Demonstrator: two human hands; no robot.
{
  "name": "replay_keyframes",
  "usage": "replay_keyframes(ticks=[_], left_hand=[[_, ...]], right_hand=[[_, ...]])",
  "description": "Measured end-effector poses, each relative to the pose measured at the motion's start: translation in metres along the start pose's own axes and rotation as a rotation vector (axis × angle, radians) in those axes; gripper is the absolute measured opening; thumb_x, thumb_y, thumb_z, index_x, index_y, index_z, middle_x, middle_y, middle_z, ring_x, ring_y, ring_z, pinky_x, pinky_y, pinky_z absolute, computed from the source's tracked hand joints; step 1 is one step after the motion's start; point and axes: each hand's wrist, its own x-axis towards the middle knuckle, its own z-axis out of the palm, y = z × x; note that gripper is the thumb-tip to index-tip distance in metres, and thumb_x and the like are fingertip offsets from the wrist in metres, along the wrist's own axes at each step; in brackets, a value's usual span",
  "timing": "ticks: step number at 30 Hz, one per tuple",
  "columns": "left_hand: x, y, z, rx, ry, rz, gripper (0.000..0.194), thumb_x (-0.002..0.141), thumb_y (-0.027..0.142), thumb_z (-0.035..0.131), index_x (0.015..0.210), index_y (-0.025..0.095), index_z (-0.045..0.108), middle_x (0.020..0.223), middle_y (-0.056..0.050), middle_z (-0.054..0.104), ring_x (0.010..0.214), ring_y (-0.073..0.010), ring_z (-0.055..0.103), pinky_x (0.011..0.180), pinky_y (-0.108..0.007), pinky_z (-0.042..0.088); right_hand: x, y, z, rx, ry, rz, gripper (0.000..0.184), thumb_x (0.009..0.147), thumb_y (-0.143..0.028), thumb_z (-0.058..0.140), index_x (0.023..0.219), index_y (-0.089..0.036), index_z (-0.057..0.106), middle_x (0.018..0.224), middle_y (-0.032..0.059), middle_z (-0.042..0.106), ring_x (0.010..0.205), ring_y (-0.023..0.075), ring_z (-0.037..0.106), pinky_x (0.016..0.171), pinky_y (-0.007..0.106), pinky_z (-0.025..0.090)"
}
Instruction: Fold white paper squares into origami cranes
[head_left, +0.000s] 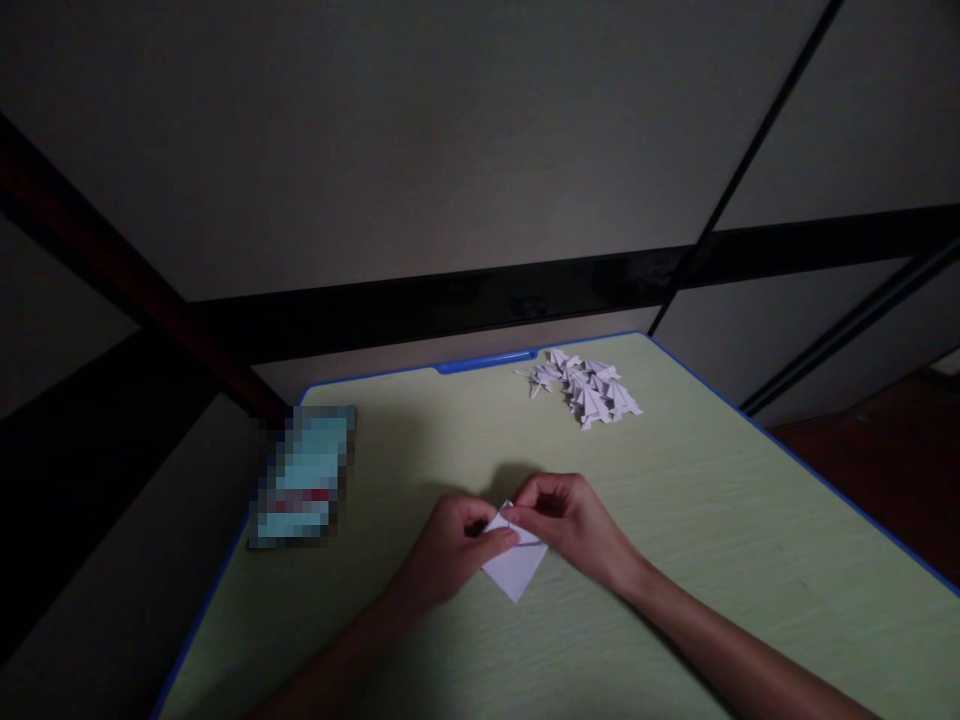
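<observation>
A small white folded paper (516, 566) lies on the pale green table (712, 520), pointing toward me. My left hand (450, 548) pinches its upper left edge with closed fingers. My right hand (566, 520) pinches the top of the same paper from the right, fingers curled. Both hands meet at the paper's top corner.
A heap of several folded white paper figures (589, 388) sits near the table's far edge. A blurred light-blue flat object (304, 475) lies at the table's left edge. A blue rim (487, 360) borders the table. Walls with dark beams stand behind.
</observation>
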Motion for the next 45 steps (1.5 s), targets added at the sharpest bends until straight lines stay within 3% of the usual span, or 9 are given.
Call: replay_keyframes(ticks=[7, 11, 19, 24, 27, 31, 36, 42, 45], left_hand=[[-0.001, 0.001, 0.001, -0.036, 0.033, -0.028, 0.017, 0.055, 0.024, 0.056, 0.046, 0.012, 0.049, 0.044, 0.005, 0.041, 0.044, -0.0078, 0.036, 0.041, -0.019, 0.023], [-0.002, 0.003, 0.003, -0.089, 0.068, -0.056, 0.021, 0.055, 0.027, 0.057, 0.043, 0.012, 0.050, 0.041, 0.005, 0.040, 0.042, -0.0074, 0.034, 0.040, -0.019, 0.022], [-0.003, 0.000, 0.002, -0.139, 0.089, -0.069, 0.020, 0.055, 0.028, 0.057, 0.045, 0.012, 0.052, 0.041, 0.005, 0.039, 0.042, -0.0076, 0.035, 0.040, -0.020, 0.022], [-0.003, 0.000, 0.003, -0.143, 0.108, -0.066, 0.017, 0.053, 0.026, 0.058, 0.046, 0.011, 0.054, 0.041, 0.005, 0.041, 0.042, -0.0080, 0.036, 0.041, -0.020, 0.024], [-0.003, 0.000, 0.003, -0.143, 0.114, -0.065, 0.017, 0.053, 0.026, 0.058, 0.046, 0.012, 0.054, 0.041, 0.005, 0.041, 0.042, -0.0081, 0.037, 0.041, -0.020, 0.024], [-0.003, -0.001, 0.005, -0.167, 0.114, -0.073, 0.019, 0.054, 0.027, 0.059, 0.045, 0.013, 0.051, 0.041, 0.006, 0.039, 0.042, -0.0078, 0.036, 0.041, -0.019, 0.023], [-0.004, 0.000, 0.009, -0.210, 0.143, -0.037, 0.024, 0.058, 0.031, 0.058, 0.044, 0.013, 0.048, 0.041, 0.006, 0.037, 0.041, -0.0069, 0.034, 0.041, -0.019, 0.022], [-0.004, 0.003, 0.005, -0.234, 0.302, 0.090, 0.019, 0.061, 0.029, 0.059, 0.052, 0.012, 0.057, 0.052, 0.003, 0.046, 0.048, -0.0087, 0.041, 0.044, -0.019, 0.030], [-0.005, 0.005, 0.004, -0.308, 0.293, 0.127, 0.014, 0.060, 0.025, 0.060, 0.053, 0.013, 0.057, 0.057, 0.002, 0.049, 0.053, -0.0097, 0.045, 0.048, -0.019, 0.035]], right_hand=[[0.000, 0.005, 0.002, 0.034, 0.008, 0.021, 0.025, 0.058, -0.033, 0.066, 0.053, -0.011, 0.055, 0.049, -0.0031, 0.052, 0.043, 0.0061, 0.042, 0.042, 0.019, 0.031], [0.003, 0.005, -0.001, 0.089, -0.063, 0.016, 0.023, 0.056, -0.031, 0.068, 0.055, -0.012, 0.056, 0.052, -0.0027, 0.054, 0.045, 0.0071, 0.045, 0.044, 0.020, 0.034], [0.003, 0.001, -0.007, -0.113, -0.113, -0.261, 0.018, 0.069, -0.026, 0.060, 0.057, -0.014, 0.056, 0.072, 0.0026, 0.052, 0.068, 0.0120, 0.049, 0.057, 0.022, 0.037], [0.004, 0.008, -0.002, -0.006, -0.141, -0.080, 0.027, 0.068, -0.036, 0.058, 0.058, -0.014, 0.048, 0.056, -0.0034, 0.045, 0.049, 0.0070, 0.040, 0.045, 0.019, 0.029], [0.005, 0.009, 0.003, 0.142, -0.073, -0.001, 0.032, 0.060, -0.037, 0.065, 0.056, -0.015, 0.041, 0.050, -0.0064, 0.044, 0.042, 0.0046, 0.036, 0.041, 0.018, 0.026], [0.004, 0.005, 0.009, 0.348, 0.040, -0.029, 0.042, 0.053, -0.031, 0.071, 0.059, -0.019, 0.031, 0.047, -0.0097, 0.043, 0.039, 0.0041, 0.036, 0.039, 0.016, 0.027], [0.003, -0.001, 0.007, 0.351, 0.130, -0.094, 0.040, 0.056, -0.028, 0.069, 0.059, -0.019, 0.030, 0.046, -0.0101, 0.042, 0.039, 0.0037, 0.037, 0.039, 0.016, 0.027], [-0.002, 0.000, 0.010, 0.365, -0.060, -0.038, 0.044, 0.050, -0.019, 0.072, 0.078, -0.020, 0.038, 0.057, -0.0081, 0.051, 0.048, 0.0069, 0.047, 0.044, 0.017, 0.034], [-0.002, 0.000, 0.012, 0.405, 0.001, -0.066, 0.039, 0.054, -0.017, 0.070, 0.078, -0.020, 0.039, 0.053, -0.0099, 0.049, 0.045, 0.0047, 0.046, 0.043, 0.015, 0.033]])
